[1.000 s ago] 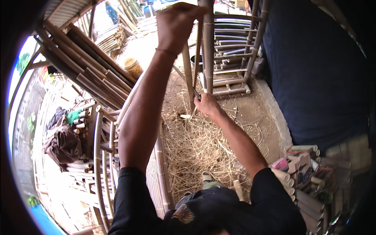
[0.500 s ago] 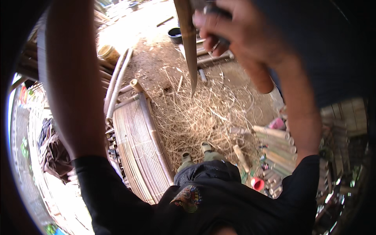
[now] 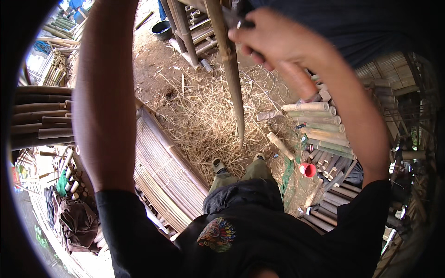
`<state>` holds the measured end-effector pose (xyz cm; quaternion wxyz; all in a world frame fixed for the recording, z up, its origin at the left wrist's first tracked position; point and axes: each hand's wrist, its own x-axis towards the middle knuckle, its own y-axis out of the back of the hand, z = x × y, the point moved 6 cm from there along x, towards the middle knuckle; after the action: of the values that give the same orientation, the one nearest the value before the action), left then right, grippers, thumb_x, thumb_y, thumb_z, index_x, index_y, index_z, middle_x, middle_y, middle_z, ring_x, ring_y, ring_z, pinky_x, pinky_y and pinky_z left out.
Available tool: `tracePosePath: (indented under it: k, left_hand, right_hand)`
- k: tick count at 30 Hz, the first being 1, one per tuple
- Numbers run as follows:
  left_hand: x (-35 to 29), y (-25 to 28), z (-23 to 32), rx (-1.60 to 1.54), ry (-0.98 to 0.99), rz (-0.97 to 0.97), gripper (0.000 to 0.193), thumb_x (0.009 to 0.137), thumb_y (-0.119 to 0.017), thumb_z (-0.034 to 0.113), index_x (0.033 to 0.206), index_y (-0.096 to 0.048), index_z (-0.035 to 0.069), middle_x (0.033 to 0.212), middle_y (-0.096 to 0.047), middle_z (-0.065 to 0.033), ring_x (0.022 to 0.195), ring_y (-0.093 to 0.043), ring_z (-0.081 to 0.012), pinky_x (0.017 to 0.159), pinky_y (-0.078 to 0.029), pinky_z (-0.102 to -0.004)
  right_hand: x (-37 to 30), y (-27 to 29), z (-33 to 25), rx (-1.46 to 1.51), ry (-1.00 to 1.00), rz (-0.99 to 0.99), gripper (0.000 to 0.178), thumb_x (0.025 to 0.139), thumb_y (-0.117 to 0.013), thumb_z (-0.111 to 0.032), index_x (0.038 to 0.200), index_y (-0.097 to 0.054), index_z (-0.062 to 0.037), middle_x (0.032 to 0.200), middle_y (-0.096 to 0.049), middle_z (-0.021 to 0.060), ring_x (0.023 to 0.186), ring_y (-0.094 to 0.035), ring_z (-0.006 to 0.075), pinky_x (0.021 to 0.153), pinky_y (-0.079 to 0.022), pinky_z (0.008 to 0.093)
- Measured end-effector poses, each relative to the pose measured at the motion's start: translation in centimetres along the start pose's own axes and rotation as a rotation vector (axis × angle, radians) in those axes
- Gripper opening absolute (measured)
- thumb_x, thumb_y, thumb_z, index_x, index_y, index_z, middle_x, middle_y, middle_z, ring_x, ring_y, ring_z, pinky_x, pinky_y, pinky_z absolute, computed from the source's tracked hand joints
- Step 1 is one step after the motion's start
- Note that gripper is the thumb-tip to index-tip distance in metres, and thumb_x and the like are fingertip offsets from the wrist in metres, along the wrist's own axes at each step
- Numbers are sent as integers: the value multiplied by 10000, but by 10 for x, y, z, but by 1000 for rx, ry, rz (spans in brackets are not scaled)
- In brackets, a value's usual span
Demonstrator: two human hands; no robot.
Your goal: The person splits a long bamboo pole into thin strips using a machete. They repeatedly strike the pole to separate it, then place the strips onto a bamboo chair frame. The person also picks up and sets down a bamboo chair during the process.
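My right hand (image 3: 278,39) is closed round a knife at the upper middle. The knife's smooth brown handle (image 3: 299,81) sticks out behind the hand along my forearm, and its dark blade (image 3: 230,17) lies against the bamboo pole. The bamboo pole (image 3: 227,55) hangs down from the top edge, with a node partway along, and tapers to a thin, slightly bent tip over the shavings. My left forearm (image 3: 106,92) rises past the top edge, so the left hand is out of sight. Where the pole's upper end is held is also hidden.
Bamboo shavings (image 3: 204,120) cover the ground before my feet. A slatted bamboo bench (image 3: 162,162) stands at left, and cut bamboo lengths (image 3: 320,125) are stacked at right beside a red cup (image 3: 307,170). Farther off are a black basin (image 3: 162,30) and dark blue cloth (image 3: 333,28).
The bamboo pole now reaches farther down the view, its tip lower and slightly right. My right hand stays near the pole with the knife. The surroundings have shifted as the view turned.
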<state>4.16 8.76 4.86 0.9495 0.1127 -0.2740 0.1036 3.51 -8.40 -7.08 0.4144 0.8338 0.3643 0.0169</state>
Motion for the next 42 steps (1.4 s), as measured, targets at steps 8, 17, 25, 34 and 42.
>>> tracePosePath:
  k: [8, 17, 25, 34, 42]
  left_hand:
    - [6, -15, -79, -255, 144, 2, 252, 898, -652, 256, 953, -623, 12, 847, -610, -47, 807, -579, -143, 739, -479, -306]
    - [19, -61, -88, -506, 80, 84, 118, 834, -703, 105, 794, -647, 9, 660, -568, 3, 535, -483, -73, 460, -361, -226]
    - [15, -75, -74, -337, 141, 181, 151, 846, -675, 95, 721, -618, 35, 533, -480, 35, 408, -386, -54, 363, -261, -231]
    - [17, -103, -69, -480, 232, 25, 201, 868, -683, 135, 701, -578, 94, 515, -368, 84, 410, -311, -46, 383, -224, -247]
    - [19, -109, -65, -486, 226, -84, 176, 839, -724, 158, 759, -579, 98, 523, -356, 87, 410, -304, -54, 392, -229, -232]
  right_hand:
    - [36, -25, 54, 217, -33, -17, 393, 951, -538, -324, 733, -547, 2, 567, -522, 45, 404, -499, 124, 366, -430, 295]
    - [28, -2, 54, -91, -88, 72, 370, 932, -520, -271, 738, -513, 43, 502, -508, 67, 373, -529, 182, 402, -464, 352]
    - [27, 13, 58, 73, -72, -10, 402, 953, -534, -311, 766, -539, 45, 516, -504, 58, 413, -520, 161, 391, -454, 329]
    - [11, -18, 100, 79, -278, -38, 398, 958, -500, -287, 861, -596, 86, 662, -632, 146, 533, -649, 207, 496, -542, 365]
    - [1, -10, 86, -300, -222, 107, 424, 933, -535, -290, 881, -534, 131, 643, -626, 198, 503, -642, 279, 494, -528, 388]
